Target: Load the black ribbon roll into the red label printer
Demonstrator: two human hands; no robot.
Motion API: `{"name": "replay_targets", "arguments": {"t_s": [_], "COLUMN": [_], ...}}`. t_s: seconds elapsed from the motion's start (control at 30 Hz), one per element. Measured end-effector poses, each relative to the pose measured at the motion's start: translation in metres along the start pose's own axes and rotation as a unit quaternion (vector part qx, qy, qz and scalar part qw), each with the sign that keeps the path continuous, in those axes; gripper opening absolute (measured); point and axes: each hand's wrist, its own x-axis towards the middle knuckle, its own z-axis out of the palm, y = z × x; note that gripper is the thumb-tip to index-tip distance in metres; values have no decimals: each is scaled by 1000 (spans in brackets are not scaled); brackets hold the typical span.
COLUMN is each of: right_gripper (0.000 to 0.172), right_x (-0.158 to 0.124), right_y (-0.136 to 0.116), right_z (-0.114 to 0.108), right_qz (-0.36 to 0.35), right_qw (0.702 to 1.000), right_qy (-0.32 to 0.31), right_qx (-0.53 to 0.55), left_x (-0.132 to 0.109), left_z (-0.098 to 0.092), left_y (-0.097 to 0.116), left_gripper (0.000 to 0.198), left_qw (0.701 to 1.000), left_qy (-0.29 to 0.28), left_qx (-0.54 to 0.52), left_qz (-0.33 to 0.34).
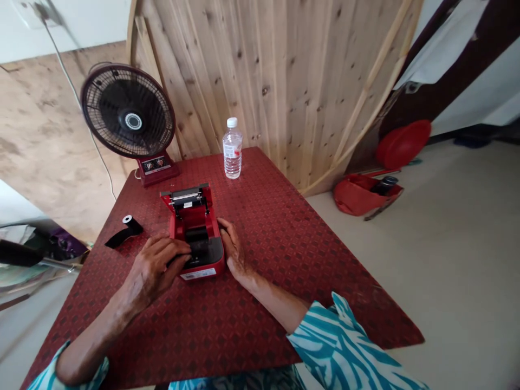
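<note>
A small red and black printer (pixel 202 253), probably for labels or receipts, stands on the table with its lid (pixel 187 199) raised at the back. Inside its bay lies something black, perhaps a roll. My left hand (pixel 156 265) grips the printer's front left, fingertips on the edge of the black front cover and thumb below them. Along the right side, my right hand (pixel 232 246) holds the red case, its fingers reaching toward the back. To the left lies a roll of black ribbon or film (pixel 132 225) with a white core and its loose end trailing.
A desk fan (pixel 133 122) stands at the back left corner, near a wooden panel (pixel 276 81). A clear plastic bottle (pixel 232 151) with a white cap is behind the printer. The patterned red table (pixel 284 254) ends at the right; a red bag (pixel 353 196) is on the floor.
</note>
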Motion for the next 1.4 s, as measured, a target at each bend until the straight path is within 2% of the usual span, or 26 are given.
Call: {"name": "replay_targets", "arguments": {"t_s": [0.17,0.33,0.47,0.57,0.67,0.83,0.93,1.03,1.13,1.23,1.33,1.4], "right_gripper": [41,46,40,38,37,20,15,24,30,34,35,33], "right_x": [13,66,92,81,53,18,13,12,11,12,12,9], "right_y": [-8,-34,-48,-52,-54,-46,-38,-34,-33,-33,-30,-25], "right_z": [0,8,12,6,-2,-7,-4,-1,2,3,4,3], "right_qz": [31,-36,-39,-68,-93,-42,-35,1,38,38,28,24], "right_qw": [999,999,999,997,994,998,999,1000,997,995,997,997], "right_qy": [5,-8,-30,-15,-2,-2,11,15,10,-1,-7,6], "right_qx": [29,8,-11,-31,-53,-49,-27,22,72,87,77,70], "left_x": [-8,-11,-14,-16,-18,-24,-28,-31,-33,-34,-35,-34], "left_z": [3,1,1,3,5,6,6,8,12,16,18,20], "left_y": [1,2,4,5,4,-6,-16,-26,-33,-35,-35,-35], "left_gripper": [11,14,16,16,16,18,27,34,35,31,32,34], "left_qw": [999,999,998,996,995,995,995,992,993,993,989,972], "left_qy": [31,30,42,55,66,68,97,102,87,98,107,117], "left_qx": [19,15,21,38,44,11,1,32,49,39,-15,-105], "left_qz": [24,37,49,55,65,66,-4,-68,-63,-60,-102,-177]}}
